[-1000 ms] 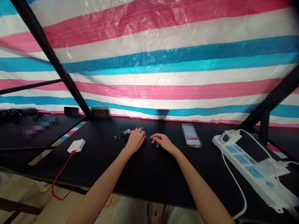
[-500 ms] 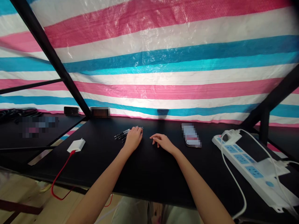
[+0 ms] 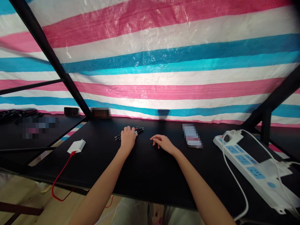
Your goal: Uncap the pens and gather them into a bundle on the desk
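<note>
A small bunch of black pens (image 3: 138, 129), one with a red part, lies on the black table (image 3: 150, 168) near its back edge. My left hand (image 3: 127, 138) rests on top of the bunch, fingers curled over the pens. The pens' ends stick out to either side of it. My right hand (image 3: 162, 142) lies palm down on the table just right of the pens, fingers loosely spread, holding nothing.
A phone (image 3: 192, 136) lies right of my right hand. A white power strip (image 3: 254, 170) with white cables fills the right side. A white charger (image 3: 77, 146) with a red cable sits at left. Black frame bars and a striped tarp stand behind.
My left hand has slid left along the pens and now covers their middle. My right hand has stayed put.
</note>
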Demonstrator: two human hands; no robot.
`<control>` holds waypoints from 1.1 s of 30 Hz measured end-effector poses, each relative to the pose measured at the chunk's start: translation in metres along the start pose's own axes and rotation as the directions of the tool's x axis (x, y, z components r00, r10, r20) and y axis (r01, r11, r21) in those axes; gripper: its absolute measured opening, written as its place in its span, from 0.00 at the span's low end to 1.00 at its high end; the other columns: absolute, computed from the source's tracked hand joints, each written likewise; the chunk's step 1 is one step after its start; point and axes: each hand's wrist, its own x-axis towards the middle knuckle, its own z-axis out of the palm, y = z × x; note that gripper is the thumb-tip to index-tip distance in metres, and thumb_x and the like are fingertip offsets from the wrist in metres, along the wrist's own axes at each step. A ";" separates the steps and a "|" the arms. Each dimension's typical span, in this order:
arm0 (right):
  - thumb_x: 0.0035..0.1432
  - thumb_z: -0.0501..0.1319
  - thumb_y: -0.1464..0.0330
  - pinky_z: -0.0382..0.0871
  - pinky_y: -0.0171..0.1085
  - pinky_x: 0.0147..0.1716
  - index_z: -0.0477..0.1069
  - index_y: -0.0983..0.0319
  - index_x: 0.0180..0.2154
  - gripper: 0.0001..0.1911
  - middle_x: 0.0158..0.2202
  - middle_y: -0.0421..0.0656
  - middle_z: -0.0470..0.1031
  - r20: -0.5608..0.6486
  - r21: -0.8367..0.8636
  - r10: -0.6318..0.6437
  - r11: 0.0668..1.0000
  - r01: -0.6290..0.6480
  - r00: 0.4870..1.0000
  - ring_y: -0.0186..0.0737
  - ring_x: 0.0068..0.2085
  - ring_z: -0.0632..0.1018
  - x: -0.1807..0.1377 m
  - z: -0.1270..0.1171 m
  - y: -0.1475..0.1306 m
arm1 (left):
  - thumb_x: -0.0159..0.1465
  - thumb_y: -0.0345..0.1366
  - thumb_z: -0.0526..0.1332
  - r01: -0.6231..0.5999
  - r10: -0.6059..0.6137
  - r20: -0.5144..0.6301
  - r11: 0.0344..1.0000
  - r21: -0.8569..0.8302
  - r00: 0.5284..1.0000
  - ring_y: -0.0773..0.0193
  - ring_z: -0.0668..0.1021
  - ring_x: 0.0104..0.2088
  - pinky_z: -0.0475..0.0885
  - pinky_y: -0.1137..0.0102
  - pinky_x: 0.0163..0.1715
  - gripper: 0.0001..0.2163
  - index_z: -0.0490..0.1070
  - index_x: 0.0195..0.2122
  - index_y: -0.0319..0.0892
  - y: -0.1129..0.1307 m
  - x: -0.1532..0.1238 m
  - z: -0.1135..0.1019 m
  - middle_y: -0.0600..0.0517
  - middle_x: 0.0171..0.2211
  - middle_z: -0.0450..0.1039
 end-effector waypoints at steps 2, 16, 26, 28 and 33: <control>0.55 0.50 0.65 0.63 0.31 0.28 0.70 0.59 0.38 0.13 0.28 0.37 0.74 -0.006 -0.007 -0.001 1.000 0.001 1.000 0.28 0.20 0.70 0.000 0.000 0.000 | 0.59 0.37 0.54 -0.024 0.024 0.014 1.000 -0.011 1.000 0.53 0.65 0.39 0.59 0.64 0.34 0.09 0.66 0.37 0.39 0.003 0.000 0.001 0.44 0.36 0.63; 0.55 0.49 0.55 0.53 0.29 0.15 0.65 0.59 0.50 0.24 0.33 0.42 0.74 -0.194 0.326 0.093 0.945 -0.025 0.977 0.28 0.20 0.70 0.006 0.003 -0.001 | 0.63 0.38 0.49 -0.350 0.308 -0.202 0.910 -0.224 0.930 0.61 0.64 0.35 0.59 0.67 0.34 0.09 0.65 0.36 0.40 0.029 -0.006 -0.014 0.48 0.35 0.62; 0.45 0.59 0.59 0.51 0.30 0.16 0.75 0.63 0.39 0.20 0.27 0.44 0.74 -0.377 0.422 0.059 0.899 0.115 0.924 0.29 0.20 0.65 0.004 -0.009 -0.006 | 0.64 0.39 0.47 -0.433 0.377 -0.223 0.839 -0.329 0.899 0.63 0.67 0.37 0.58 0.68 0.36 0.10 0.65 0.36 0.41 0.029 -0.007 -0.016 0.50 0.34 0.68; 0.45 0.60 0.59 0.52 0.30 0.16 0.75 0.64 0.38 0.20 0.26 0.44 0.74 -0.394 0.419 0.067 0.901 0.115 0.917 0.29 0.20 0.64 0.003 -0.009 -0.008 | 0.64 0.40 0.46 -0.430 0.375 -0.217 0.835 -0.344 0.901 0.64 0.68 0.36 0.58 0.68 0.36 0.11 0.65 0.36 0.41 0.028 -0.007 -0.018 0.51 0.34 0.69; 0.46 0.58 0.58 0.54 0.31 0.17 0.75 0.64 0.36 0.20 0.27 0.43 0.74 -0.497 0.388 0.083 0.912 0.135 0.864 0.28 0.19 0.62 0.003 -0.014 -0.007 | 0.64 0.42 0.46 -0.378 0.339 -0.170 0.862 -0.338 0.925 0.63 0.68 0.38 0.57 0.68 0.36 0.13 0.67 0.37 0.42 0.025 -0.006 -0.023 0.50 0.34 0.71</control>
